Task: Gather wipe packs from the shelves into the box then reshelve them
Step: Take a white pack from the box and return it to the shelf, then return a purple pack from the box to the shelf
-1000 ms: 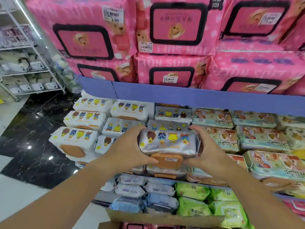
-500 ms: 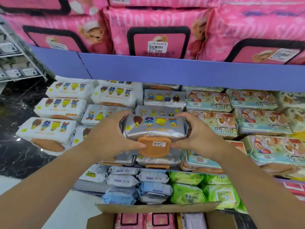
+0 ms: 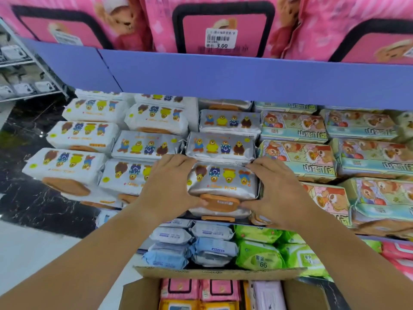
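A silver wipe pack with cartoon bears and an orange lid lies at the front of the middle shelf, on top of another silver pack. My left hand grips its left end and my right hand grips its right end. More silver packs lie stacked right behind it. A cardboard box stands below my arms, holding pink packs, yellow ones and a pale purple one.
White bear packs fill the shelf's left side, teal bear packs its right. Big pink packs sit on the purple-edged shelf above. Blue and green packs lie on the lower shelf. Dark floor and a wire rack are at left.
Both hands have carried the silver pack forward and down onto the shelf stack. The view has tilted down, so more of the box shows.
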A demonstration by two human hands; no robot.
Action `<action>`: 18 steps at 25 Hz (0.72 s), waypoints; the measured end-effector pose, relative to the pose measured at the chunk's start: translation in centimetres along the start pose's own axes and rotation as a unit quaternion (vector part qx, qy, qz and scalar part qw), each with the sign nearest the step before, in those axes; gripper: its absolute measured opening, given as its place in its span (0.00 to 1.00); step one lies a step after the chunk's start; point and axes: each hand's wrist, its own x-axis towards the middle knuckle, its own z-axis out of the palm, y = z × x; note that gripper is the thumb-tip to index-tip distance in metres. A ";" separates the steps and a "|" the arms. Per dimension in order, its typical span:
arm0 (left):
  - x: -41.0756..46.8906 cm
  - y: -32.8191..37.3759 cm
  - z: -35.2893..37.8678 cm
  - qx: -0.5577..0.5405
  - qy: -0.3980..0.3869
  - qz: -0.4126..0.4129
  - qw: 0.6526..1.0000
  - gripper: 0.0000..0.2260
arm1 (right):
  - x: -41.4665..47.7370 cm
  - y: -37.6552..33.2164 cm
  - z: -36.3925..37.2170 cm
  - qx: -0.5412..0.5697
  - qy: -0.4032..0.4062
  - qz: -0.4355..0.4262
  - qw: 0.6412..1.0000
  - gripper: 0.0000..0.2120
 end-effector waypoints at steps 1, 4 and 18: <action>-0.1 0.0 -0.2 -0.006 -0.011 0.002 1.000 0.47 | 0.0 -0.1 -0.1 -0.001 -0.003 -0.003 1.000 0.45; -1.0 0.0 -1.1 -0.076 -0.026 -0.006 0.997 0.40 | -0.8 -0.6 -0.8 0.079 -0.016 0.033 0.996 0.41; -19.6 7.1 4.6 -0.400 -0.141 -0.197 0.884 0.28 | -17.2 -5.4 3.2 0.374 0.034 0.205 0.904 0.30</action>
